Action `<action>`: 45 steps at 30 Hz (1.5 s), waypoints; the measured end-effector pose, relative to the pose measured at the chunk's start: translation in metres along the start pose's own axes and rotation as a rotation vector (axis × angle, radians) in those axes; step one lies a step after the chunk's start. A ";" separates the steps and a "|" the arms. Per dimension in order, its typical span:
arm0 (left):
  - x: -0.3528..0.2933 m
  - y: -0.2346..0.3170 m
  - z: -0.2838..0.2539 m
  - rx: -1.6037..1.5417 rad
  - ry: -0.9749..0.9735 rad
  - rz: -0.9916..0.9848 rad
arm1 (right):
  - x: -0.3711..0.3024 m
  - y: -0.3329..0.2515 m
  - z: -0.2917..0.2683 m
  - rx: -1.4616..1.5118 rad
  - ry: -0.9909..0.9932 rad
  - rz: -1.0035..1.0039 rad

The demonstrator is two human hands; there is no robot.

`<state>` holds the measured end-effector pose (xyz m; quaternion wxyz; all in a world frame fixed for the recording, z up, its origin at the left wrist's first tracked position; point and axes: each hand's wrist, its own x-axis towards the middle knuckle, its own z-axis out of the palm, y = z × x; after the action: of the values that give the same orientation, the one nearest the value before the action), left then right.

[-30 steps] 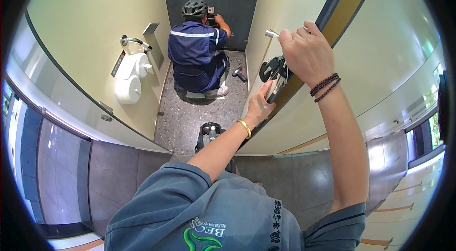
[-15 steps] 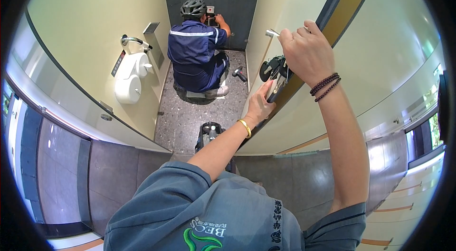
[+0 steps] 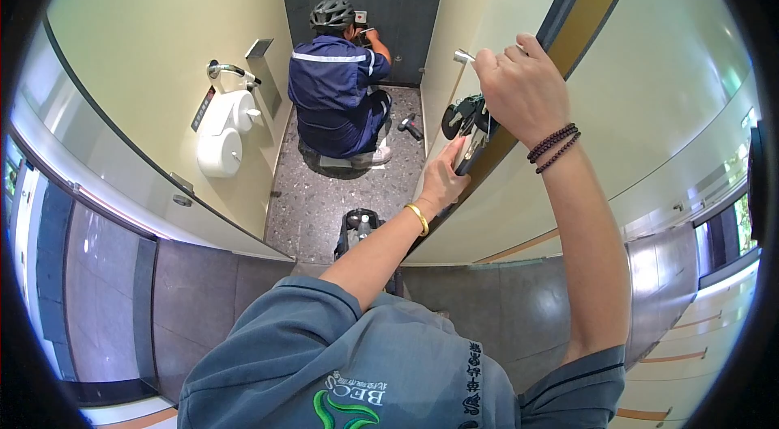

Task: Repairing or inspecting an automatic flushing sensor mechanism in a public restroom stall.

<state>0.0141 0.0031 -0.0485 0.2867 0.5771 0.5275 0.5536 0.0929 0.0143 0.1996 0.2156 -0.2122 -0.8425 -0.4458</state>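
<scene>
My right hand (image 3: 527, 92) is closed above a partly loose-looking door lock (image 3: 466, 116) with a black round knob and metal parts. A thin metal end shows by its fingers, but what it grips is mostly hidden. Below, my left hand (image 3: 445, 184) holds the lower part of the lock at the door edge, index finger pointing up along the metal. The door (image 3: 580, 11) stands ajar, its edge facing me. Dark beads circle my right wrist and a gold bangle my left.
A co-worker (image 3: 334, 96) in helmet and navy overalls squats inside the cubicle, hands at a dark back panel (image 3: 406, 7). A cordless drill (image 3: 411, 128) lies on the speckled floor. An open black tool bag (image 3: 350, 222) stands before me. White paper-roll dispensers (image 3: 219, 151) hang left.
My right hand has shifted very slightly left, while my left hand stays on the lock. The co-worker's hands have moved a little at the back panel.
</scene>
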 end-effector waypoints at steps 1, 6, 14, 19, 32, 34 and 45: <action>0.000 0.000 -0.001 -0.002 -0.004 -0.004 | 0.000 0.000 0.000 -0.005 0.003 -0.002; -0.001 0.003 -0.001 -0.019 0.004 -0.018 | 0.000 0.000 -0.001 -0.014 0.013 -0.004; -0.002 0.003 0.000 0.044 0.112 0.105 | 0.001 -0.001 0.000 -0.018 0.006 -0.001; 0.000 0.000 -0.001 -0.009 0.004 -0.013 | 0.000 0.000 0.000 -0.033 -0.019 -0.005; -0.001 0.001 0.000 -0.028 0.026 0.013 | 0.001 0.000 -0.001 -0.016 0.008 0.000; 0.000 0.001 0.000 -0.034 0.020 0.001 | 0.001 0.000 -0.001 -0.016 -0.002 -0.002; -0.002 0.009 -0.004 0.016 0.009 -0.018 | 0.001 0.000 -0.002 -0.017 -0.005 -0.004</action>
<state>0.0134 -0.0020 -0.0398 0.2846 0.5722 0.5385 0.5493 0.0927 0.0133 0.2012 0.2105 -0.2135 -0.8397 -0.4528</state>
